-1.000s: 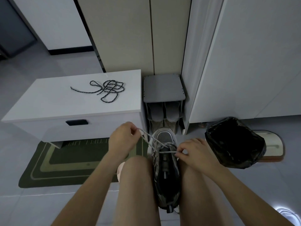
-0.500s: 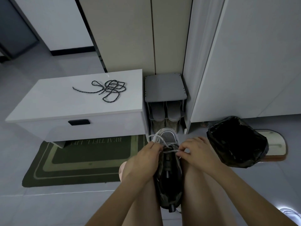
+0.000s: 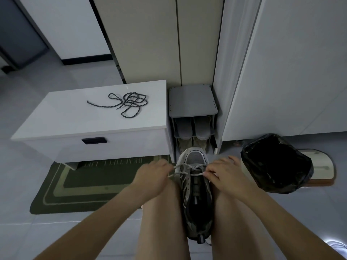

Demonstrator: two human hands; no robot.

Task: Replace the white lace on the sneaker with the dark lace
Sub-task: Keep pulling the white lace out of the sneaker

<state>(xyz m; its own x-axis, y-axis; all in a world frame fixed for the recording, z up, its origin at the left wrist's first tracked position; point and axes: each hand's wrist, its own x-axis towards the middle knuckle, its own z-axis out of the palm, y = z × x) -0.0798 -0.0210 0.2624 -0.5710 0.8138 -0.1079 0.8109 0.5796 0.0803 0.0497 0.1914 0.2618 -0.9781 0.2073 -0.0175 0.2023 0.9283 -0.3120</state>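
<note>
A grey and black sneaker [image 3: 196, 199] is wedged upright between my bare knees, toe pointing away. Its white lace [image 3: 189, 168] crosses the eyelets near the toe. My left hand [image 3: 153, 176] pinches a strand of that lace at the shoe's left side. My right hand [image 3: 223, 174] pinches the lace at the right side of the same rows. The dark lace [image 3: 129, 103] lies in a loose tangle on top of the white bench [image 3: 75, 117], far from both hands.
A grey shoe rack [image 3: 193, 117] with slippers stands straight ahead beside the bench. A bin lined with a black bag [image 3: 276, 164] sits at my right. A green mat [image 3: 78, 186] lies under the bench. Tall cabinet doors close off the back.
My left hand had pulled the lace out to the upper left, then dropped back against the sneaker's left side. The right hand stayed at the eyelets.
</note>
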